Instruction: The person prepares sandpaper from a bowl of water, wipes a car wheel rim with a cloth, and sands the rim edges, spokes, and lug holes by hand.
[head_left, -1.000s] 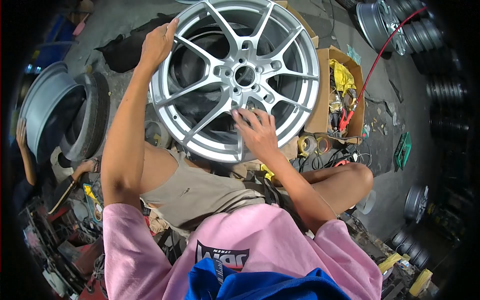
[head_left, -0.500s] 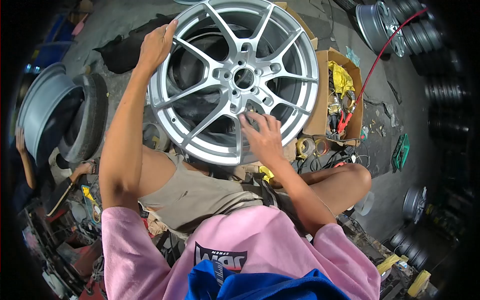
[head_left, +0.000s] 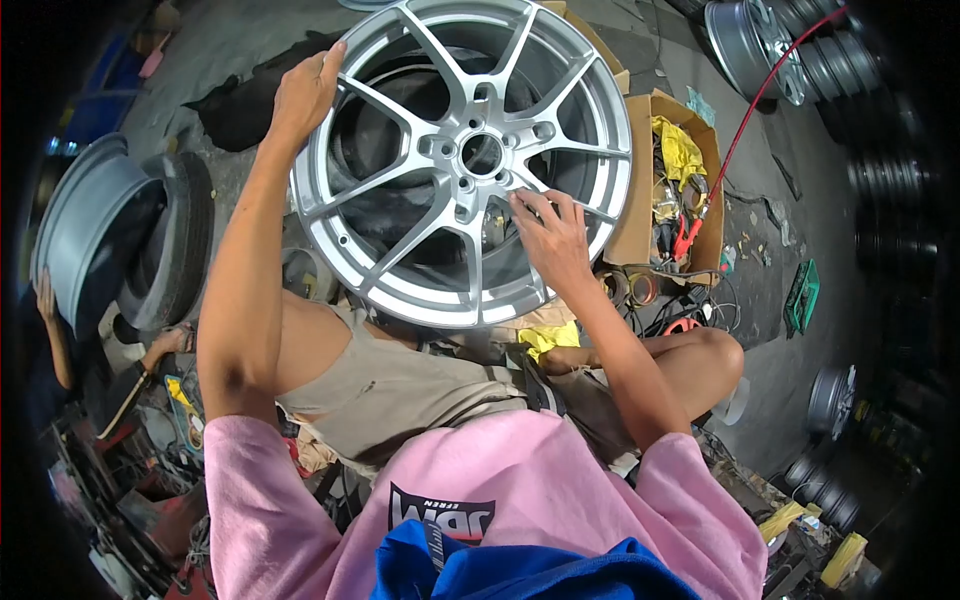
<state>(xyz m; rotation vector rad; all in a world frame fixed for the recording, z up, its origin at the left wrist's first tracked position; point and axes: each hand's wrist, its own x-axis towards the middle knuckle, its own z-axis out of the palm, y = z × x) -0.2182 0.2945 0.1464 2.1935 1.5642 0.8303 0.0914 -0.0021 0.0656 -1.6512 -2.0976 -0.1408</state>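
A silver multi-spoke wheel rim [head_left: 470, 240] lies tilted in front of my crossed legs, its face toward me. My left hand [head_left: 308, 92] grips the rim's outer edge at the upper left, fingers wrapped over it. On the right of the hub, my right hand [head_left: 552, 235] rests its fingertips on a spoke, fingers bent and a little apart. Whether anything small lies under those fingertips is hidden. Dark round shapes show behind the rim between its spokes.
Right of the rim stands a cardboard box [head_left: 630, 210] with a yellow cloth [head_left: 677, 150] and tools. A red hose [head_left: 755, 105] runs upward. Another person's hand [head_left: 46, 297] touches a grey rim [head_left: 85, 215] beside a tyre [head_left: 185, 240]. A green tray [head_left: 803, 298] lies at right.
My right hand has moved right and slightly up across the spokes. The rim appears shifted slightly left in view, while my left hand keeps its grip on the edge.
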